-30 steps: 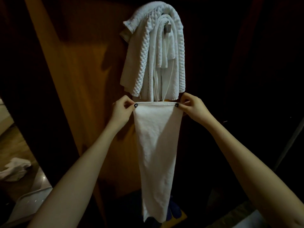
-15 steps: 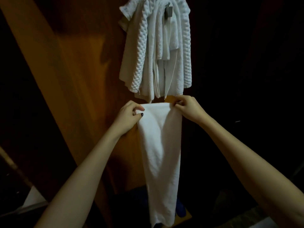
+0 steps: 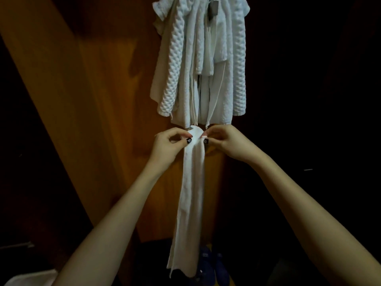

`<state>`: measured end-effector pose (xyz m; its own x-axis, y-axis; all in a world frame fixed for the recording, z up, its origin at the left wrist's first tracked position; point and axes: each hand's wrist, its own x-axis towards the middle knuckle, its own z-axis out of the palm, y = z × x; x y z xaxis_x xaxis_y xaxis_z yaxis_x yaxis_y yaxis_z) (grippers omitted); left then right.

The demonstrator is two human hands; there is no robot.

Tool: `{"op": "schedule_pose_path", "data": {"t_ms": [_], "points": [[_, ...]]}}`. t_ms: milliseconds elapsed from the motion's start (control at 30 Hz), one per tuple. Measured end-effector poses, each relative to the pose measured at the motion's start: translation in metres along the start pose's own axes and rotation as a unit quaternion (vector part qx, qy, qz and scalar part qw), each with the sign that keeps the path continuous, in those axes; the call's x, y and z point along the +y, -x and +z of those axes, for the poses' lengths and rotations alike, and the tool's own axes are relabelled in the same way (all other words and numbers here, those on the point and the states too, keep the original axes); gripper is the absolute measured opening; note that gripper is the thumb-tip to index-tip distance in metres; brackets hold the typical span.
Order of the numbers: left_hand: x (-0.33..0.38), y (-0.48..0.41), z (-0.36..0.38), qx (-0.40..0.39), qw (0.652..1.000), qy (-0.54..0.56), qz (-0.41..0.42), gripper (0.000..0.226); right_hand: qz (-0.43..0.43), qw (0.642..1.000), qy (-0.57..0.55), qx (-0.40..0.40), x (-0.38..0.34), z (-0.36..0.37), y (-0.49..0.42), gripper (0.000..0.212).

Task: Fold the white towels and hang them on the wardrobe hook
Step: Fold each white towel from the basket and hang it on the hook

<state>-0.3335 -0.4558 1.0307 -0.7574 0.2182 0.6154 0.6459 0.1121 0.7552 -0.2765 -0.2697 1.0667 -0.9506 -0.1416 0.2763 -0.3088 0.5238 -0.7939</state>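
Note:
A long white towel (image 3: 190,193) hangs straight down in front of me, folded lengthwise into a narrow strip. My left hand (image 3: 168,146) pinches its top left corner and my right hand (image 3: 225,142) pinches its top right corner, the two hands almost touching. Just above them hang several white towels (image 3: 199,58) in a bunch, draped over a metal hook (image 3: 214,6) at the top edge of the view. The hook is mostly hidden by the cloth.
The orange-brown wooden wardrobe panel (image 3: 99,112) stands behind the towels. Dark wardrobe interior fills the right side. Dark blue shoes (image 3: 212,267) lie on the floor below the hanging towel. A pale object (image 3: 24,279) shows at the bottom left corner.
My hands have come together, bringing the towel's two top corners close, so the towel is now a narrow strip. The view has tilted down; the hung towels sit higher in frame.

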Motion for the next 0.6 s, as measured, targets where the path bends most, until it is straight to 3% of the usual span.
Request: {"op": "schedule_pose_path", "data": {"t_ms": [167, 367, 600], "points": [[0.003, -0.005, 0.000, 0.013, 0.998, 0.060, -0.017, 0.018, -0.122, 0.972, 0.180, 0.087, -0.002, 0.008, -0.015, 0.007], [0.004, -0.006, -0.005, 0.006, 0.970, 0.223, -0.095, 0.016, -0.148, 0.975, 0.145, 0.082, -0.013, 0.005, -0.026, 0.009], [0.010, -0.006, 0.006, -0.022, 0.990, 0.140, -0.029, 0.033, -0.141, 0.982, 0.117, 0.049, -0.016, -0.002, -0.034, 0.010]]}}
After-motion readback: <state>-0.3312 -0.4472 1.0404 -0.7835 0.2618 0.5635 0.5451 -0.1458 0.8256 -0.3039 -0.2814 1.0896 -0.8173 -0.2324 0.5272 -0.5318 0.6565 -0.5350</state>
